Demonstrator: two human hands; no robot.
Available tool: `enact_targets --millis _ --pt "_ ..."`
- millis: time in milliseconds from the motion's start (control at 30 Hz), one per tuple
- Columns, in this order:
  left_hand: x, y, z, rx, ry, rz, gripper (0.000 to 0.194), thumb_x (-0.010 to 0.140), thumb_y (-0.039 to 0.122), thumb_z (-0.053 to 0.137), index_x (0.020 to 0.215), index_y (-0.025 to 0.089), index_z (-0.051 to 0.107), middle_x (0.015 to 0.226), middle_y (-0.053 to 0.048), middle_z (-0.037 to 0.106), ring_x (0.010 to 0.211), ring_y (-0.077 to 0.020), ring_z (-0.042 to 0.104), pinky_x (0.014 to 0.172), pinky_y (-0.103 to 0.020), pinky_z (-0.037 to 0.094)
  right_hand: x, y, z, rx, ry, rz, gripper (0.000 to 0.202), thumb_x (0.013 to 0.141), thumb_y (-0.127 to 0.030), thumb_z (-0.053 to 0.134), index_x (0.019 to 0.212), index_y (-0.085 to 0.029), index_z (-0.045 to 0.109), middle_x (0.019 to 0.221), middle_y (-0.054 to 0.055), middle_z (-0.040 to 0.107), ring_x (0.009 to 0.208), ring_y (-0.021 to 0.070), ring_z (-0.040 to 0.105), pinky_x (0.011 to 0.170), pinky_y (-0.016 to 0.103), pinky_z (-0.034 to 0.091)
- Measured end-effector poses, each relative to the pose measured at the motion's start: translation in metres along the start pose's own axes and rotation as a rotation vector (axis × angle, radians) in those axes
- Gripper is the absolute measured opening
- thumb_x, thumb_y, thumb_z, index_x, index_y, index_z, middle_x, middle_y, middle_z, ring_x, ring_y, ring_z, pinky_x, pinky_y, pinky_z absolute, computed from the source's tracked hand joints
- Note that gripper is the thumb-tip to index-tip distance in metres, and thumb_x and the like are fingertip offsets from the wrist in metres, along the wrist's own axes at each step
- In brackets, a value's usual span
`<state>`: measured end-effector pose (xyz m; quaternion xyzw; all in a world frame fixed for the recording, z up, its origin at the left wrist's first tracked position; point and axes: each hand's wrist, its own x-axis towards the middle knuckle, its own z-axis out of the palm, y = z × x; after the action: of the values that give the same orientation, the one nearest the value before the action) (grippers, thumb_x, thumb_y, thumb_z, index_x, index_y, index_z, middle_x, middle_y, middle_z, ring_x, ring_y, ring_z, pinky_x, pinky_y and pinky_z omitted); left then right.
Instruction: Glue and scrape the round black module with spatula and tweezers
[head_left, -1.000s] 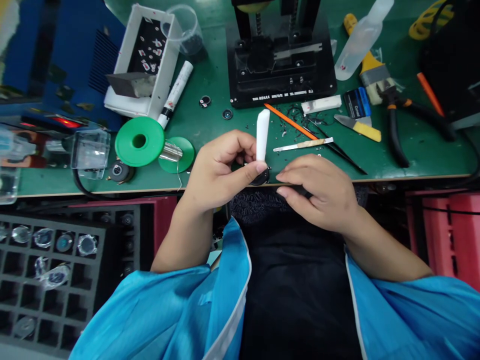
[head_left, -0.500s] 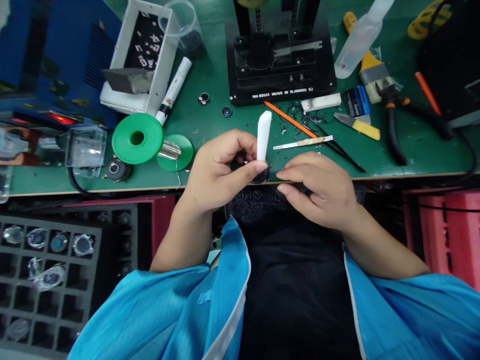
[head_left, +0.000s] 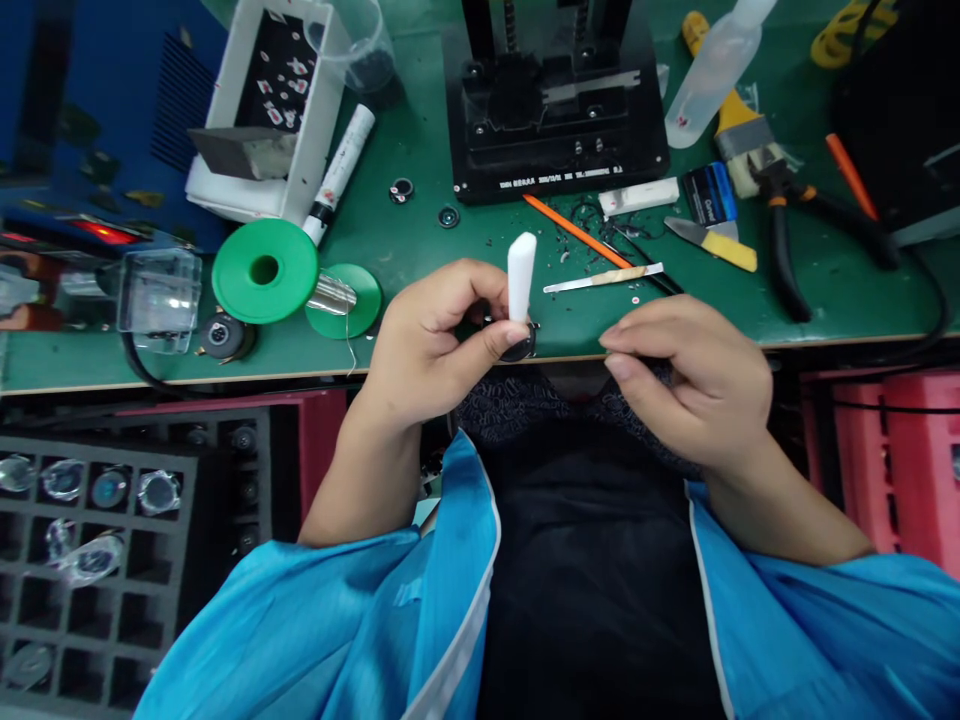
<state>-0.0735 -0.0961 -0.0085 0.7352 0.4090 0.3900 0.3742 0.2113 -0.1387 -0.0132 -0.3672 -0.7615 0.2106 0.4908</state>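
My left hand (head_left: 442, 345) is closed at the bench's front edge. Between its thumb and fingers stands a white plastic stick (head_left: 520, 280), blunt end up. A small round black part (head_left: 519, 345) shows just under the thumb, gripped in the same hand; the fingers cover much of it. To the right, apart from the part, my right hand (head_left: 686, 375) is closed with thumb and forefinger pinched. Whatever may be between those fingertips is too small to make out. Beyond the hands lie an orange stick (head_left: 574, 230) and a thin white-tipped tool (head_left: 600, 279).
A black press (head_left: 555, 165) stands at the back. On the left are a green solder spool (head_left: 292, 275), a marker (head_left: 341, 170) and a white box (head_left: 315, 130). Pliers (head_left: 784, 240), a brush (head_left: 742, 140) and a clear bottle (head_left: 712, 80) lie or stand right.
My right hand has moved right, away from the black part, its fingertips now pinched. My left hand keeps hold of the stick and part, nearly still.
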Motion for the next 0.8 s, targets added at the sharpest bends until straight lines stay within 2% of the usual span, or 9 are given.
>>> enact_targets --millis 100,167,300,367,467,533,567,667,800 --pt "0.000 0.002 0.000 0.014 0.006 0.023 0.041 0.113 0.070 0.085 0.104 0.031 0.075 0.098 -0.002 0.083 0.086 -0.0239 0.076 0.078 -0.049 0.063 -0.006 0.001 -0.013 -0.064 0.044 0.018 0.027 0.107 -0.018 0.087 0.128 -0.034 0.091 0.109 0.005 0.093 0.100 0.0306 0.089 0.084 0.048 0.073" --pt "0.000 0.002 0.000 0.034 0.006 0.022 0.044 0.114 0.074 0.083 0.104 0.031 0.075 0.098 -0.002 0.083 0.085 -0.0242 0.076 0.077 -0.049 0.064 -0.011 0.007 -0.026 -0.159 0.122 0.003 0.032 0.107 -0.018 0.088 0.133 -0.036 0.093 0.112 0.005 0.094 0.102 0.0319 0.089 0.088 0.050 0.072" --pt "0.000 0.002 0.001 0.057 0.003 0.029 0.043 0.115 0.074 0.082 0.107 0.031 0.076 0.100 -0.003 0.084 0.087 -0.0250 0.077 0.079 -0.050 0.064 -0.018 0.027 -0.063 -0.459 0.340 -0.024 0.032 0.107 -0.018 0.090 0.135 -0.033 0.097 0.118 0.009 0.094 0.118 0.0345 0.087 0.112 0.052 0.064" --pt "-0.001 0.000 0.001 0.050 0.010 0.054 0.042 0.115 0.072 0.082 0.107 0.031 0.076 0.100 -0.003 0.085 0.087 -0.0246 0.076 0.079 -0.050 0.063 -0.021 0.037 -0.082 -0.598 0.259 0.033 0.035 0.110 -0.029 0.091 0.144 -0.033 0.094 0.134 0.013 0.091 0.136 0.0407 0.085 0.123 0.057 0.061" --pt "-0.002 -0.006 0.000 0.055 0.028 0.096 0.036 0.116 0.065 0.082 0.108 0.030 0.080 0.101 -0.003 0.085 0.088 -0.0241 0.077 0.079 -0.047 0.061 -0.024 0.044 -0.101 -0.784 0.025 0.195 0.053 0.116 -0.053 0.081 0.166 -0.035 0.081 0.161 0.014 0.081 0.159 0.0474 0.074 0.135 0.070 0.057" --pt "-0.003 -0.013 -0.001 0.063 0.051 0.125 0.021 0.113 0.050 0.089 0.111 0.030 0.084 0.102 -0.002 0.087 0.090 -0.0234 0.079 0.080 -0.044 0.060 -0.024 0.043 -0.107 -0.805 -0.011 0.175 0.061 0.114 -0.065 0.078 0.161 -0.026 0.082 0.159 0.021 0.080 0.156 0.0511 0.076 0.134 0.077 0.057" --pt "-0.002 -0.017 -0.001 0.041 0.068 0.183 0.017 0.105 0.043 0.096 0.110 0.030 0.086 0.099 -0.001 0.087 0.086 -0.0219 0.079 0.076 -0.042 0.058 -0.022 0.041 -0.107 -0.813 -0.035 0.195 0.063 0.114 -0.066 0.076 0.160 -0.023 0.081 0.160 0.024 0.079 0.156 0.0512 0.075 0.135 0.077 0.057" --pt "-0.001 -0.025 0.001 -0.023 0.108 0.195 0.020 0.093 0.027 0.101 0.110 0.029 0.090 0.101 -0.001 0.091 0.086 -0.0226 0.081 0.075 -0.040 0.059 -0.013 0.032 -0.107 -0.821 -0.159 0.394 0.060 0.118 -0.061 0.067 0.169 -0.029 0.073 0.175 0.022 0.070 0.171 0.0483 0.063 0.145 0.072 0.049" --pt "0.000 -0.024 0.004 -0.056 0.128 0.173 0.023 0.085 0.023 0.102 0.105 0.028 0.092 0.097 -0.001 0.091 0.083 -0.0227 0.080 0.074 -0.041 0.057 0.001 0.025 -0.109 -0.862 -0.230 0.547 0.064 0.119 -0.063 0.059 0.175 -0.033 0.068 0.182 0.018 0.065 0.177 0.0474 0.055 0.147 0.073 0.045"
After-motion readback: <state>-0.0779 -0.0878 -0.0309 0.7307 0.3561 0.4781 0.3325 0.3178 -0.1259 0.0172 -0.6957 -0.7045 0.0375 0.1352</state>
